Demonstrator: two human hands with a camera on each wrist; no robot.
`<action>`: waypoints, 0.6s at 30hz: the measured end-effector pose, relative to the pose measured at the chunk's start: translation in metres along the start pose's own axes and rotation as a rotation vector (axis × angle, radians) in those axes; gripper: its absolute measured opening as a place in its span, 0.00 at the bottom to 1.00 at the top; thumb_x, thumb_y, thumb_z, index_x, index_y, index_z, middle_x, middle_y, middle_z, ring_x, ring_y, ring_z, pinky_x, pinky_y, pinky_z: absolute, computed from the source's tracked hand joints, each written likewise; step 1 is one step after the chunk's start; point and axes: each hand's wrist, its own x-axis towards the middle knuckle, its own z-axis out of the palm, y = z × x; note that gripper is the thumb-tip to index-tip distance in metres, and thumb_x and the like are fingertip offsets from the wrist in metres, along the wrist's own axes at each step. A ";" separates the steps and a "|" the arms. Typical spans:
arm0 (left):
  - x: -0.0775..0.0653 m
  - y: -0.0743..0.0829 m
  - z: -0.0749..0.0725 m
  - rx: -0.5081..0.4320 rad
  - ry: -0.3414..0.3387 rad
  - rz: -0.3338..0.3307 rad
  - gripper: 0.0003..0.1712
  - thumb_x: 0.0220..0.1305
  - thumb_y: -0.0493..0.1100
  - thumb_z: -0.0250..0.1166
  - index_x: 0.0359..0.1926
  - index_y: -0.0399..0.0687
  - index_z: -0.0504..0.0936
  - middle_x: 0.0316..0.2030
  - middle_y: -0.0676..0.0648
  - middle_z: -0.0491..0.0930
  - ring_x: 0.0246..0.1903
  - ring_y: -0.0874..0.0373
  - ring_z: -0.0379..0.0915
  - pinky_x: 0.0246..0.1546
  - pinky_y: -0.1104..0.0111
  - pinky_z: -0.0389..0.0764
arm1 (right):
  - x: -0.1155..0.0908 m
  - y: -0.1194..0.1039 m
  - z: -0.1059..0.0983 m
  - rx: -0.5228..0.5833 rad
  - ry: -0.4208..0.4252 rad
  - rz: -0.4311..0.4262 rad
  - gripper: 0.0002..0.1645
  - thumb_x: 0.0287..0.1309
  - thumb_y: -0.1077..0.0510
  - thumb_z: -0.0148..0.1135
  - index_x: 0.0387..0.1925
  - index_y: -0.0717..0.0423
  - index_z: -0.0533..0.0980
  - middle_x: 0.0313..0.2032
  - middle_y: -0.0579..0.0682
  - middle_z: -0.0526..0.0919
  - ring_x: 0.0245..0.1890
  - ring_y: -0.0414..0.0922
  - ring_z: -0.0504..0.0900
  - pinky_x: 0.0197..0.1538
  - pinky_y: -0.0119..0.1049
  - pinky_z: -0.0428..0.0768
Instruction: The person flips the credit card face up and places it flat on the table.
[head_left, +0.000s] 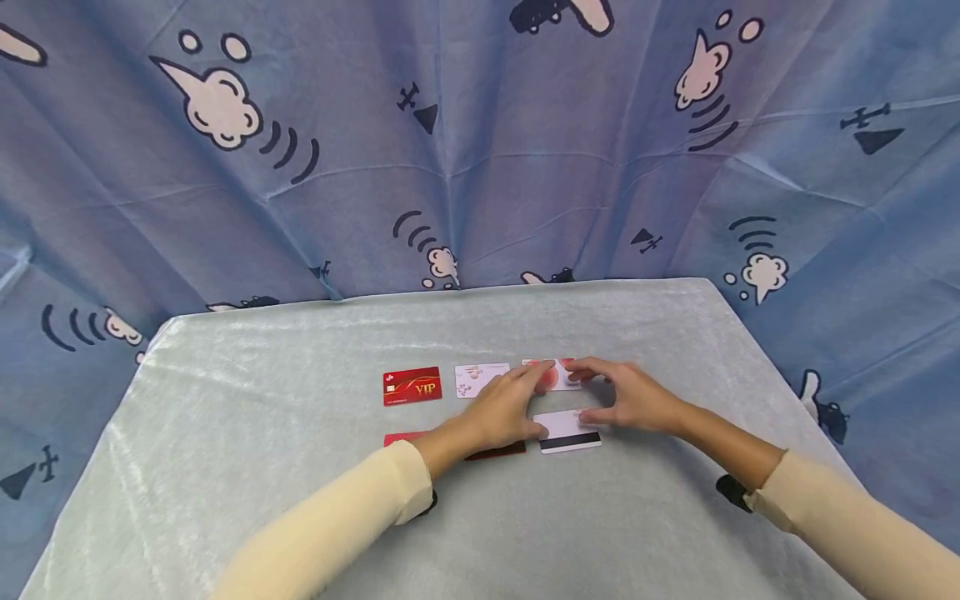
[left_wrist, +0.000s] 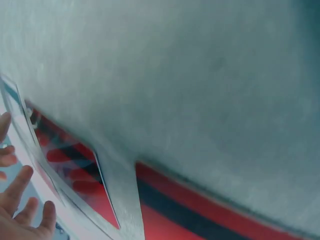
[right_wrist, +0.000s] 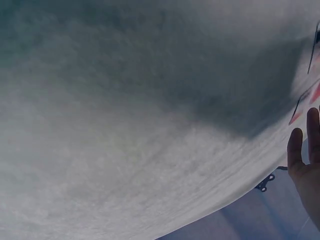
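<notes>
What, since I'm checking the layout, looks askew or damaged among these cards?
Nothing stands out much. The striped white card looks slightly rotated, its edges slanting; no damage shows, though the left hand hides much of the red card beside it.

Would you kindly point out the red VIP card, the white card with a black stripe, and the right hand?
Red VIP card [head_left: 412, 387], head view: middle of its face.
White card with a black stripe [head_left: 566, 427], head view: white area above the stripe.
Right hand [head_left: 636, 397], head view: middle of the hand.
</notes>
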 end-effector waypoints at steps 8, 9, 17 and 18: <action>-0.011 0.010 0.006 0.060 0.001 0.026 0.55 0.48 0.51 0.80 0.73 0.46 0.62 0.51 0.48 0.82 0.58 0.56 0.73 0.57 0.61 0.73 | -0.018 0.003 0.008 -0.024 0.011 -0.054 0.43 0.40 0.61 0.82 0.60 0.60 0.74 0.49 0.46 0.85 0.53 0.46 0.81 0.61 0.43 0.73; -0.012 0.010 0.007 0.075 -0.002 0.017 0.55 0.48 0.53 0.80 0.73 0.47 0.62 0.53 0.48 0.81 0.60 0.56 0.72 0.58 0.60 0.73 | -0.020 0.003 0.008 -0.026 0.010 -0.057 0.43 0.39 0.61 0.83 0.60 0.60 0.75 0.49 0.46 0.85 0.53 0.46 0.81 0.61 0.40 0.72; -0.017 0.010 0.014 0.167 0.016 0.013 0.59 0.46 0.57 0.80 0.74 0.48 0.59 0.61 0.45 0.77 0.64 0.53 0.69 0.59 0.59 0.71 | -0.030 0.006 0.014 -0.052 0.019 -0.050 0.43 0.38 0.59 0.83 0.60 0.58 0.75 0.49 0.44 0.84 0.53 0.45 0.80 0.59 0.48 0.73; -0.018 0.010 0.015 0.168 0.023 0.018 0.59 0.47 0.56 0.80 0.74 0.48 0.59 0.61 0.45 0.77 0.64 0.52 0.70 0.59 0.58 0.71 | -0.030 0.006 0.014 -0.055 0.021 -0.049 0.44 0.38 0.59 0.84 0.60 0.58 0.75 0.49 0.44 0.84 0.53 0.45 0.80 0.59 0.49 0.73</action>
